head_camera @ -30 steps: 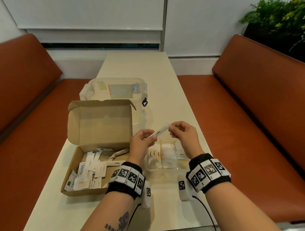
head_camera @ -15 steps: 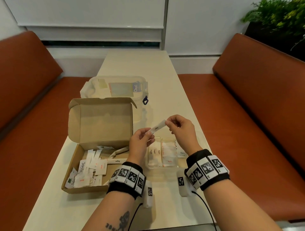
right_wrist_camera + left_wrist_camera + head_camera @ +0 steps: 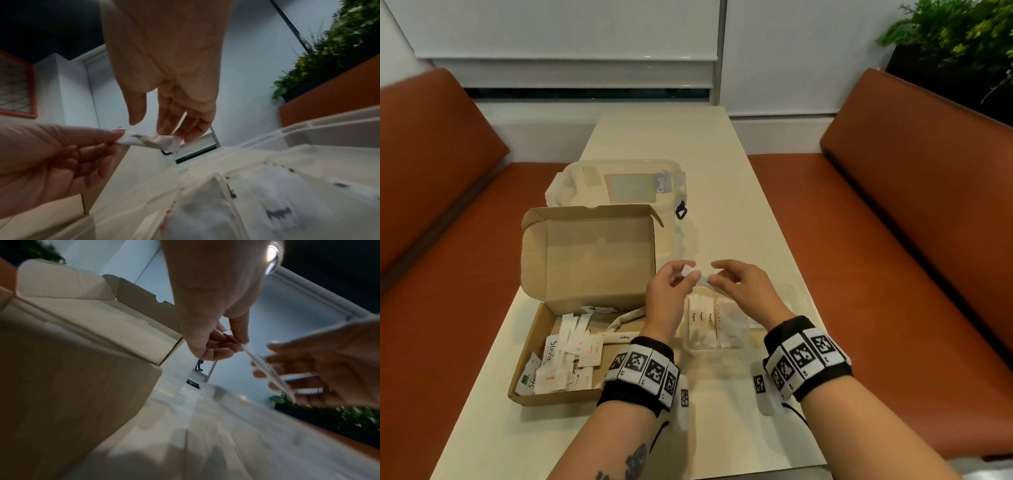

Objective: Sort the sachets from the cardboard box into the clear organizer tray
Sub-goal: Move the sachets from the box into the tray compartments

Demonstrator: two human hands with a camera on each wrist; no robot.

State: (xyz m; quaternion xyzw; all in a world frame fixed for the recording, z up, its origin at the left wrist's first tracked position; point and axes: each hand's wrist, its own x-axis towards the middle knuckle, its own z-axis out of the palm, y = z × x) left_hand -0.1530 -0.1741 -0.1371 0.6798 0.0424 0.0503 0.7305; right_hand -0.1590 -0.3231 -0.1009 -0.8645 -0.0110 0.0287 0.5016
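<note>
A white sugar stick sachet (image 3: 699,277) hangs just above the far end of the clear organizer tray (image 3: 795,298). My left hand (image 3: 680,278) pinches its left end between thumb and fingers (image 3: 236,339). My right hand (image 3: 722,275) is at the other end with straight, spread fingers (image 3: 185,129) that touch the sachet (image 3: 151,141), the thumb held apart. The tray holds sugar sticks on its left and flat sachets beside them. The open cardboard box (image 3: 551,399) to the left holds several loose sachets (image 3: 566,353).
A clear lidded container (image 3: 619,185) stands behind the box, whose lid (image 3: 589,253) stands upright. The narrow cream table (image 3: 722,428) has orange bench seats (image 3: 876,257) on both sides. A planter is at the far right.
Both hands came down and closer together over the tray with the sachet. My right hand has let go its pinch on the sachet's end and spread its fingers.
</note>
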